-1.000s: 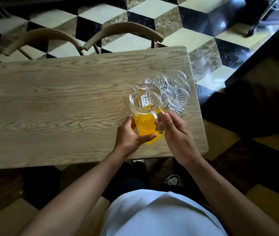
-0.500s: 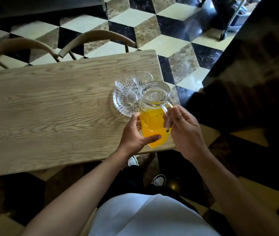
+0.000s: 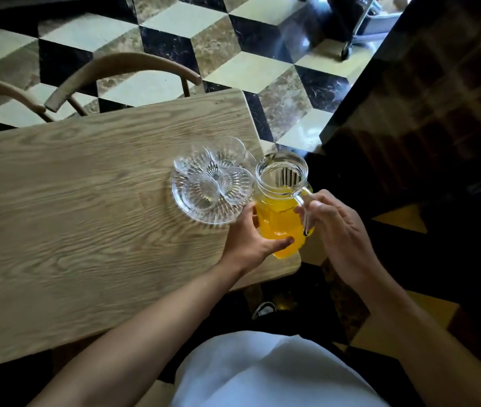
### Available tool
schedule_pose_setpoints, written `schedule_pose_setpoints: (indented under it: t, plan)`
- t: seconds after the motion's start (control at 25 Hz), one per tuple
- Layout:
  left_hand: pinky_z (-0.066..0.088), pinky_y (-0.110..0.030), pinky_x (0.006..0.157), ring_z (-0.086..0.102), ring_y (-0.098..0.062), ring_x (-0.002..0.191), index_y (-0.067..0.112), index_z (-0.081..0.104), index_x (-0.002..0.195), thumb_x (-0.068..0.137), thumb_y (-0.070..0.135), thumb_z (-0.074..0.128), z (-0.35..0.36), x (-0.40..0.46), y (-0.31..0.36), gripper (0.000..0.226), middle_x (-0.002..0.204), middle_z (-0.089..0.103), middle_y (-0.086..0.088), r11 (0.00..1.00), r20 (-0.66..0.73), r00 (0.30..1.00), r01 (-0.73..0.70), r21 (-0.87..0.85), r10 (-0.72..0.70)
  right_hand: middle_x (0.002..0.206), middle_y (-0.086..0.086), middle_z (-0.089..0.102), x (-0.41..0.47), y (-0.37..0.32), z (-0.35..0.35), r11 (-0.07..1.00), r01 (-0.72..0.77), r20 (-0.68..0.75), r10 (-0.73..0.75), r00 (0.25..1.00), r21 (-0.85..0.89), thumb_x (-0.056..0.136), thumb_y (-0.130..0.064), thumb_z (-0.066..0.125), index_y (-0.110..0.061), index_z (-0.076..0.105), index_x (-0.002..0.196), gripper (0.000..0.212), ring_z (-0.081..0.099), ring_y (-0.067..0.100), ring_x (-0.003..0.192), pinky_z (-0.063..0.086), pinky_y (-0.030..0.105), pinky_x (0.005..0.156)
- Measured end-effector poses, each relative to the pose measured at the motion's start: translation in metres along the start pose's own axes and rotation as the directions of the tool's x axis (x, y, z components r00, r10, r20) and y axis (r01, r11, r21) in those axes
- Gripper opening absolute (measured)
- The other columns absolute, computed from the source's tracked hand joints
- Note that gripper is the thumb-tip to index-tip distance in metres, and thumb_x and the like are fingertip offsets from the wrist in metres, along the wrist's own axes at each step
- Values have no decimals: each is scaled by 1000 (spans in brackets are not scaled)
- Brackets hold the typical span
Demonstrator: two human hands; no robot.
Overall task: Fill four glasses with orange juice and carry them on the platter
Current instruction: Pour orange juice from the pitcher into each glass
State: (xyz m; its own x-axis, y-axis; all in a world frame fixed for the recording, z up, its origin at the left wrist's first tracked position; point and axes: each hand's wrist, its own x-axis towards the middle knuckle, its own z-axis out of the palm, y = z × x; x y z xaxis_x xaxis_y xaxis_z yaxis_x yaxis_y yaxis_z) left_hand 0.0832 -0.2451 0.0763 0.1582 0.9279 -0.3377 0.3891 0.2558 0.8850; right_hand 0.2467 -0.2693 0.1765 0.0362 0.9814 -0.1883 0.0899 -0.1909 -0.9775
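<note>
One jug of orange juice stood at the desk's right edge, beside one glass platter carrying four empty glasses. Left hand wrapped the jug's body; right hand curled round its handle.

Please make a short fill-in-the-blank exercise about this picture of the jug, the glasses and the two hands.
1. The jug holds a liquid of ____ colour.
2. The glasses stand on a clear glass ____.
3. The handle of the jug is at the ____ hand.
4. The left hand holds the jug's ____.

Missing words: orange; platter; right; body
</note>
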Motion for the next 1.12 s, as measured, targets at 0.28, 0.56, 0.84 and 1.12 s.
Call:
schedule_pose_setpoints:
  t: [0.28, 0.56, 0.84, 1.12]
  plan:
    - [59, -33, 96, 70, -13, 112, 25, 56, 135, 56, 47, 103, 14, 10, -7, 95, 123, 73, 4, 991, 8, 995, 103, -90, -103, 87, 11, 58, 19, 1, -12, 988, 60, 77, -49, 996, -142, 101, -45, 51, -10, 67, 91, 39, 60, 26, 82, 47, 40, 76]
    - [59, -20, 83, 73, -4, 104, 26, 57, 129, 63, 42, 101, 56, 1, -2, 81, 117, 75, 8, 933, -5, 969, 238, -269, -248, 70, -3, 60, 56, 0, -31, 994, -61, 167, 76, 983, -94, 99, -25, 57, -3, 75, 95, 29, 55, 19, 70, 48, 27, 67]
    - [61, -49, 102, 74, -21, 117, 21, 60, 135, 63, 37, 101, 68, 16, -11, 84, 126, 76, -2, 843, 63, 949, 303, -444, -308, 67, 24, 59, 83, -2, -38, 989, -36, 278, 76, 957, -147, 97, -31, 63, -5, 73, 78, 33, 56, 26, 64, 43, 41, 63]
    - [61, -31, 96, 75, -22, 117, 7, 62, 135, 82, 3, 89, 57, 12, -7, 60, 127, 77, -10, 752, 124, 953, 296, -589, -278, 70, 26, 64, 95, 1, -35, 976, -27, 347, 102, 932, -216, 92, -37, 64, -3, 73, 83, 36, 59, 22, 63, 47, 41, 63]
